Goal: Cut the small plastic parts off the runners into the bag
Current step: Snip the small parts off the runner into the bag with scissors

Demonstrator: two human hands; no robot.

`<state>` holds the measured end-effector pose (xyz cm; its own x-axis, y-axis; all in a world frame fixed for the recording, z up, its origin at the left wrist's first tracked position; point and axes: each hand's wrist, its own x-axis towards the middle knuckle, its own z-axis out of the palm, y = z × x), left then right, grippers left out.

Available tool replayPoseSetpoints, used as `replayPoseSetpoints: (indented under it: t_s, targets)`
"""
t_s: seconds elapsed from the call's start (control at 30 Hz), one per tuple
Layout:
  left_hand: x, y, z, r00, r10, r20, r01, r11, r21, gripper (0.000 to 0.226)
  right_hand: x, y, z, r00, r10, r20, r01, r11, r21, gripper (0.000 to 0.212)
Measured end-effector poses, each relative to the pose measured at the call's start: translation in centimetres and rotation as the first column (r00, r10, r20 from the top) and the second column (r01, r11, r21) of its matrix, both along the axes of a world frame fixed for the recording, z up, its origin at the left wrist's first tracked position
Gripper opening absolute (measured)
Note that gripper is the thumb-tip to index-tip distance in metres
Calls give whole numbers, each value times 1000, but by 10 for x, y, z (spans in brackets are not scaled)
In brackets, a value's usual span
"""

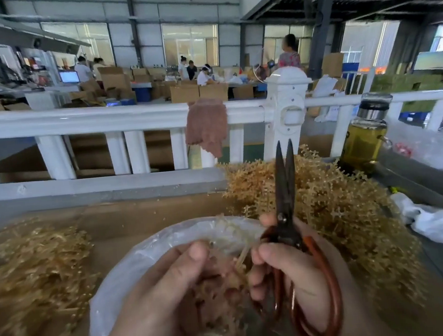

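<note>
Scissors (287, 215), one pair, gripped by right hand (287, 275); left hand (172, 289) pinches one runner (240, 258).

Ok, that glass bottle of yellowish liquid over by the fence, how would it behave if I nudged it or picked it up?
The bottle looks about three-quarters full, so probably heavy for its size. It stands tall and narrow, so a push near the lid might tip it. The smooth glass may be slippery and would likely break if dropped.
</note>
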<state>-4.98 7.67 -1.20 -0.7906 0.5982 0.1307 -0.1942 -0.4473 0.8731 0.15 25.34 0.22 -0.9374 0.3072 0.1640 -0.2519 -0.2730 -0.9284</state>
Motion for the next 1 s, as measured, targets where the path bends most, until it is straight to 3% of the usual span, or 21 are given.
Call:
replayPoseSetpoints:
  t_s: [0.13,0.23,0.33,0.43,0.63,0.83,0.9,1.0]
  targets:
    - [3,4,0,998,-22,57,25,998,-60,98,-8,3,-2,998,30,-60,-43,974,-222,39]
    - [6,3,1,995,-21,100,31,994,-102,98,-9,2,-6,992,96,-79,-114,956,-269,37]
    - [8,4,3,996,8,93,5,990,-139,69,-9,4,-11,989,137,-64,-149,957,-251,43]
    - [11,5,0,996,47,70,-32,978,-206,47,-6,5,-12,987,147,-61,-157,968,-198,41]
    - [17,13,-1,997,78,-5,-77,975,-209,30,0,5,-14,986,155,-63,-156,987,-24,35]
    - [14,13,1,951,307,23,-303,947,-105,15,2,7,-10,988,120,-92,-116,992,50,52]
    - [13,11,4,943,333,23,-332,942,-48,10,3,9,-9,992,95,-80,-83,987,138,49]
    - [8,7,3,924,381,29,-380,925,-9,10,7,10,-7,997,59,-45,-36,918,395,52]
